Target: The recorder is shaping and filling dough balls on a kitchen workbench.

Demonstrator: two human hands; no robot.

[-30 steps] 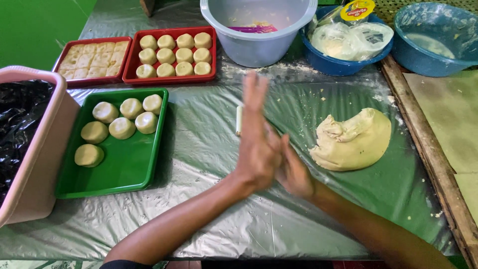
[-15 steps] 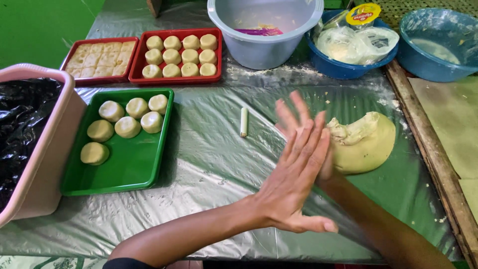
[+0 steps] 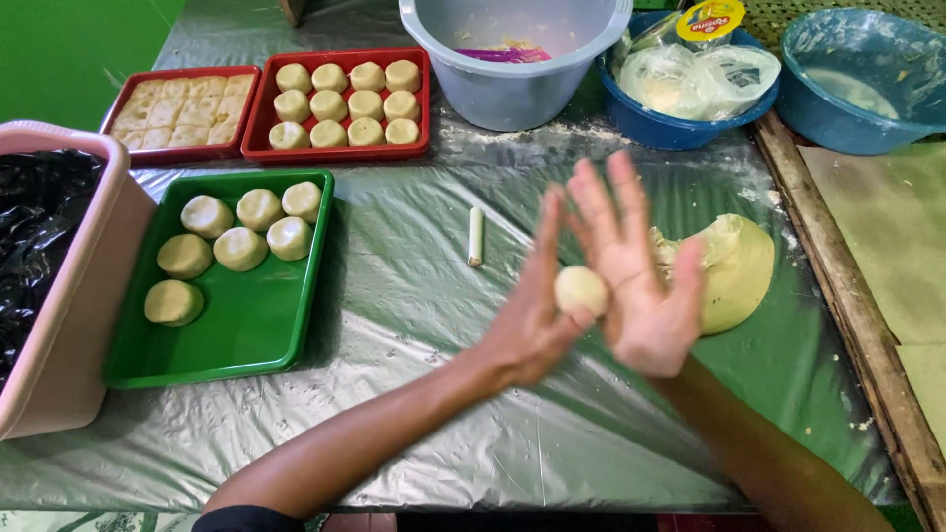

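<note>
A small pale dough ball (image 3: 580, 290) sits pressed between my two palms above the plastic-covered table. My left hand (image 3: 529, 313) is on its left side, fingers pointing up. My right hand (image 3: 636, 271) covers its right side with fingers spread. Just behind my right hand lies a large lump of yellowish dough (image 3: 734, 269). A green tray (image 3: 246, 325) at the left holds several flattened dough rounds (image 3: 239, 247).
A red tray (image 3: 340, 150) of dough rounds and another red tray (image 3: 177, 150) of squares stand at the back. A grey basin (image 3: 512, 94), two blue bowls (image 3: 680, 133) (image 3: 857, 108), a pink tub (image 3: 59, 325) with black filling and a small white stick (image 3: 476, 236) are nearby.
My palms have slid against each other, the right hand coming forward over the left, and the dough ball between them has come into view.
</note>
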